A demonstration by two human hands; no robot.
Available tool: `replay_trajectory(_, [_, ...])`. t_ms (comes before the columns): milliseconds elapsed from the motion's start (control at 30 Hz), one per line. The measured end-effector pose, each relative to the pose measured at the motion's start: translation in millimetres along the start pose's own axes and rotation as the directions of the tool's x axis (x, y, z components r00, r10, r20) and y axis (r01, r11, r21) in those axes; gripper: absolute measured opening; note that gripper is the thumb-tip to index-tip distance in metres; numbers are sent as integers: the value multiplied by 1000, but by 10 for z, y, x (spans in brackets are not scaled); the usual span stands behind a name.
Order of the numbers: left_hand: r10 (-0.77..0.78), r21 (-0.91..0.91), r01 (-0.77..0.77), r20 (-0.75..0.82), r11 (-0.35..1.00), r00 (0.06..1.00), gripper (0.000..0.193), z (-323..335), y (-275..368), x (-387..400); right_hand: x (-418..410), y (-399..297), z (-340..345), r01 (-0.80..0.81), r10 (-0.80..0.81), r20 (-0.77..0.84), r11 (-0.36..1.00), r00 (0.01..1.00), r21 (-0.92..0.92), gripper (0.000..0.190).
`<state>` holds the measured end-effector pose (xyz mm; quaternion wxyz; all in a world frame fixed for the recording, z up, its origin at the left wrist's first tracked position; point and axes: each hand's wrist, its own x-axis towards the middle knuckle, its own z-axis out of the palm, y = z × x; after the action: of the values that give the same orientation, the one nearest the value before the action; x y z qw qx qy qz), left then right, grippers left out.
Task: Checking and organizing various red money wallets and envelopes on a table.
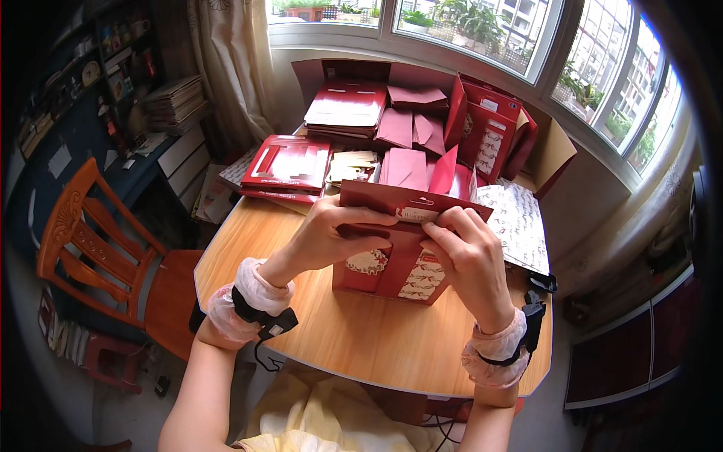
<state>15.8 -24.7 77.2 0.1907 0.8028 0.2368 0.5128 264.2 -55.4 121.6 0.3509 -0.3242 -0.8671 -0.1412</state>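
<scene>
A red printed cardboard pack stands upright on the wooden table in front of me. Its front carries a wreath picture and a panel of bow patterns. My left hand pinches the upper left of the pack, fingers along the fold below the top flap and thumb lower on the front. At the upper right, my right hand grips the same fold with bent fingers and thumb. Between the hands, a pale label with writing shows on the flap, under a hanging slot. The pack's back is hidden.
Flat red packs lie stacked at the back left of the wooden table. Red envelopes and another upright red pack sit behind, near an open cardboard box. Patterned paper lies right; a wooden chair stands left.
</scene>
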Motion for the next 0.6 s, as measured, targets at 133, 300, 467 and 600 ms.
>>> replay_trajectory(133, [-29,8,30,-11,1000,1000,32,21,-9,5,5,-2,-29,-23,22,20,999,1000,37,26])
replay_trajectory(300, [-14,-5,14,-8,1000,1000,31,34,-17,2,-94,225,-254,-62,61,13,990,998,129,26])
replay_trajectory(467, [-5,-1,5,-12,1000,1000,30,26,-31,-17,-132,428,-515,-153,156,-21,980,987,127,22])
replay_trajectory(600, [24,13,-24,-28,1000,999,30,39,-36,-18,-173,533,-406,-363,367,93,793,926,488,17])
